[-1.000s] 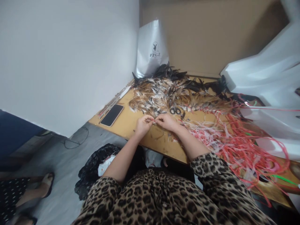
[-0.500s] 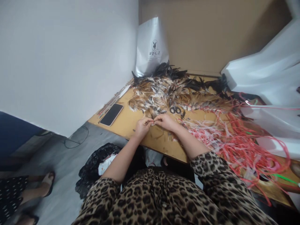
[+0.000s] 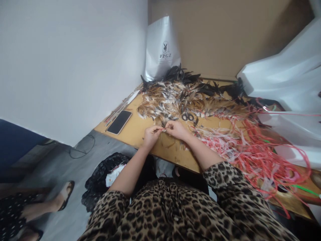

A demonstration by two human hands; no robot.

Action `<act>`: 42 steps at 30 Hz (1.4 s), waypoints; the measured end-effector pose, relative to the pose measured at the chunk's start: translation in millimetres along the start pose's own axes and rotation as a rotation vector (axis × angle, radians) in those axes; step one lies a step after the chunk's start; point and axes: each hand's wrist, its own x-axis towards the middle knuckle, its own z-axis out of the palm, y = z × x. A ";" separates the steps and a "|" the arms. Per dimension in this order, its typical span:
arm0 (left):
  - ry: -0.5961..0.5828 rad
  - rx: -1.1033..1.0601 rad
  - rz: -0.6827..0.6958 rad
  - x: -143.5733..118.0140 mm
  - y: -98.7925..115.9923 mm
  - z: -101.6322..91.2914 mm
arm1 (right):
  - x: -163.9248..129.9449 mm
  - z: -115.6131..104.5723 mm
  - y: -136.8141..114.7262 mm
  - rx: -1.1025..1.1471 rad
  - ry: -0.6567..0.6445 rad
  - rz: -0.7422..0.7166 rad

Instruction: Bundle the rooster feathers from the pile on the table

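Observation:
Over the front part of the wooden table, my left hand (image 3: pixel 152 136) and my right hand (image 3: pixel 177 130) meet with their fingertips pinched together. Between them is a small tuft of feathers (image 3: pixel 162 122), brown at the top, with a pale bit showing below the fingertips. Its exact ends are hidden by my fingers. Just beyond my right hand lie black-handled scissors (image 3: pixel 187 116). A wide heap of brown, white and black feathers (image 3: pixel 165 97) spreads behind both hands.
A phone (image 3: pixel 119 122) lies left on the table (image 3: pixel 140 134). Tangled red and white plastic strips (image 3: pixel 250 154) cover the right side. A white bag (image 3: pixel 163 50) stands behind. A black plastic bag (image 3: pixel 100 177) sits below left, near another person's foot (image 3: pixel 64 195).
My hands stay pinched together in nearly the same place. The other person's foot at the lower left has moved to the right.

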 end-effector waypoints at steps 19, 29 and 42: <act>0.081 -0.250 -0.236 -2.4 1.5 -1.8 | -4.9 -11.8 -16.0 -0.191 0.161 -0.105; 0.028 -0.334 -0.355 -0.5 26.8 -9.5 | -8.1 -13.5 -27.2 -0.325 0.220 -0.158; 0.067 -0.576 -0.336 26.7 35.9 19.1 | 1.5 -27.5 -19.7 0.351 0.549 0.014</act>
